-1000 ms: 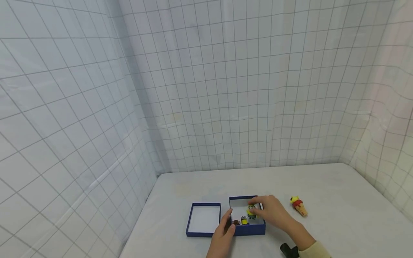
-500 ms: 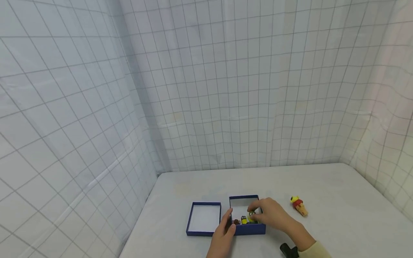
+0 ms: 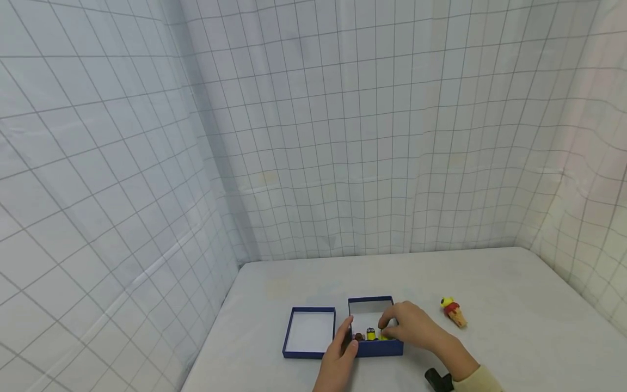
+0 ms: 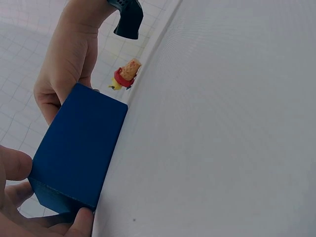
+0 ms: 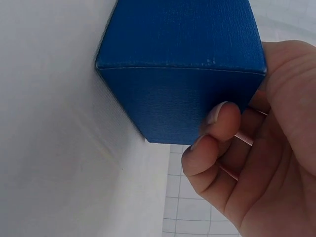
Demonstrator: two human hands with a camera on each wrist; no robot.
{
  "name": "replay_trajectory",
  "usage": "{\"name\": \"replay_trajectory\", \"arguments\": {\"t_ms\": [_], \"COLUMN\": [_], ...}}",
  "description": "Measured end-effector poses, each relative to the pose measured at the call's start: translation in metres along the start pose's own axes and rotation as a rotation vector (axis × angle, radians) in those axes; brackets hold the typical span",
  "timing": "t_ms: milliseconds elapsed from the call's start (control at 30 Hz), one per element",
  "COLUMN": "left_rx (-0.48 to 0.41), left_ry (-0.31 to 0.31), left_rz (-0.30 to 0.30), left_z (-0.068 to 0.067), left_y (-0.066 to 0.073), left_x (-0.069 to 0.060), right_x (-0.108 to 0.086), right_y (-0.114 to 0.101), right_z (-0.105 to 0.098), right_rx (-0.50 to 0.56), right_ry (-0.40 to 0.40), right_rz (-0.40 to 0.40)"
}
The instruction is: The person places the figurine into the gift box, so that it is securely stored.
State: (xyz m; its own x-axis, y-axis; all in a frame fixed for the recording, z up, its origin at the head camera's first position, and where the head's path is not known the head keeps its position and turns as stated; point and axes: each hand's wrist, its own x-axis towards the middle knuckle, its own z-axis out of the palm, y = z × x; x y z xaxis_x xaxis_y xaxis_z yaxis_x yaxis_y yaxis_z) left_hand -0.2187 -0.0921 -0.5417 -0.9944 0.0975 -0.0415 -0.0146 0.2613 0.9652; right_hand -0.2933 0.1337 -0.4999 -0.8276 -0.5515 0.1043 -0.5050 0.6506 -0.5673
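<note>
Evidently the right hand (image 3: 410,328) has its grip on the yellow toy (image 3: 384,337), pinching it between thumb and curled fingers. Only a bit of yellow shows under the fingertips, so I cannot tell whether the toy touches the floor of the box (image 3: 379,349). It is inside, by the near right corner. From the right wrist, the fingers reach beyond a blue wall that hides what they hold. The left hand (image 3: 339,354) clasps nothing; its extended fingers and thumb lie against the left wall by the near left corner.

Along the near wall, left of the pinched toy, sit the goggled toy (image 3: 370,334) and, closer to the left corner, the brown toy (image 3: 359,337). Letting go while the yellow toy is tilted could topple it, and a sideways nudge from the knuckles might knock its neighbour over. Should the left hand ease off, a forearm brushing the right wall could probably slide the box.

Just left of the box lies the lid (image 3: 302,355), nearer the left edge of the tabletop (image 3: 499,305). Toward the right edge, well apart from the lid, the cone toy (image 3: 453,312) lies on its side; being rounded, it might roll if a sleeve (image 3: 477,381) caught it.
</note>
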Motion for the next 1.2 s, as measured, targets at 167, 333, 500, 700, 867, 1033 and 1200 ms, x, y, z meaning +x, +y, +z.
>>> {"name": "replay_trajectory", "arguments": {"t_ms": [167,333,500,700,867,1033,1200], "left_rx": [0.002,0.004,0.003,-0.005,-0.01,-0.002,0.0], "left_ry": [-0.002,-0.003,-0.006,-0.009,-0.016,-0.021,-0.015], "left_rz": [-0.007,-0.003,-0.006,-0.016,0.008,0.01,-0.015], "left_z": [-0.001,-0.001,-0.001,-0.001,-0.001,-0.001,0.0], "left_y": [0.001,0.002,0.001,0.002,0.001,0.001,0.0], "left_x": [0.0,0.0,0.001,0.001,0.001,0.001,0.002], "right_x": [0.0,0.0,-0.001,-0.001,-0.001,-0.004,-0.008], "right_y": [0.001,0.001,-0.001,-0.002,0.001,0.002,0.0], "right_z": [-0.001,-0.002,-0.004,-0.007,-0.009,-0.013,-0.019], "right_rx": [0.007,0.014,0.028,0.022,0.001,0.008,-0.034], "right_ry": [-0.013,-0.021,-0.029,-0.014,0.031,0.07,0.136], "right_rz": [-0.01,-0.018,-0.004,0.003,0.018,0.011,-0.005]}}
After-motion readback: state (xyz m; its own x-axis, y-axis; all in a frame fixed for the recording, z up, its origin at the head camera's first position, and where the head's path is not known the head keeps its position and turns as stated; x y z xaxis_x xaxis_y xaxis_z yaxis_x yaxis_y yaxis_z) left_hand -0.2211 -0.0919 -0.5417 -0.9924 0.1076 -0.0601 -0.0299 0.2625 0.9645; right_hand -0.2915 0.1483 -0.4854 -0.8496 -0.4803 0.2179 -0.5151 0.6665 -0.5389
